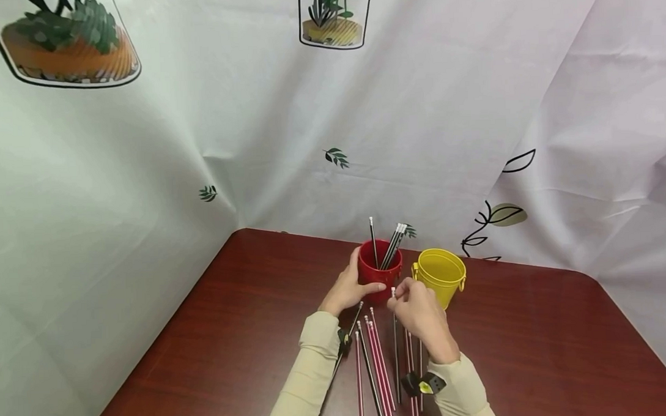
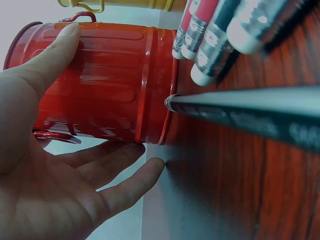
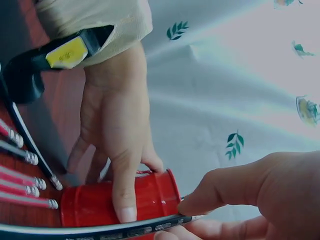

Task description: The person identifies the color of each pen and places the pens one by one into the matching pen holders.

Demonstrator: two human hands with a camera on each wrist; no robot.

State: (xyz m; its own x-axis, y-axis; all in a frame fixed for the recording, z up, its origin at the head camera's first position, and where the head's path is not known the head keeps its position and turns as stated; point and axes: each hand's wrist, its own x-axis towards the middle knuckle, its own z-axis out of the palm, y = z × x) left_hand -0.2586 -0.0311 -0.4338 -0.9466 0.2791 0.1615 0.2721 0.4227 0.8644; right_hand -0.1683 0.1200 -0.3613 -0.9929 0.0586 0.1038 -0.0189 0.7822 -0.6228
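Key relation: black pencil (image 1: 396,353) in the right hand (image 1: 421,309) vs red bucket (image 1: 390,277). Pencil's white eraser end points at the bucket and sits just off its front right side; shaft runs back toward the person. In the head view its long axis goes roughly front-to-back; in the right wrist view the shaft crosses in front of the bucket wall, eraser end about level with the rim. Exact tilt can't be told, nor whether the far end touches the table (image 1: 536,335).

Right hand: narrow pinch, thumb and fingertips close to the eraser end. Left hand (image 1: 349,287): spread wide round the red bucket from its left, thumb across the front, some fingers straighter and off the wall. Bucket upright. Right hand has the pencil; left is nearer the bucket.

Inside the red bucket: black pencils (image 1: 392,249), eraser ends up, one leaning apart from a bunch tilted right. Yellow bucket (image 1: 443,291) just right of the red one, partly behind the right hand; contact unclear. Loose red pencils (image 1: 380,368) and loose black pencils (image 1: 370,372) lie toward the person, visible eraser ends facing the buckets.
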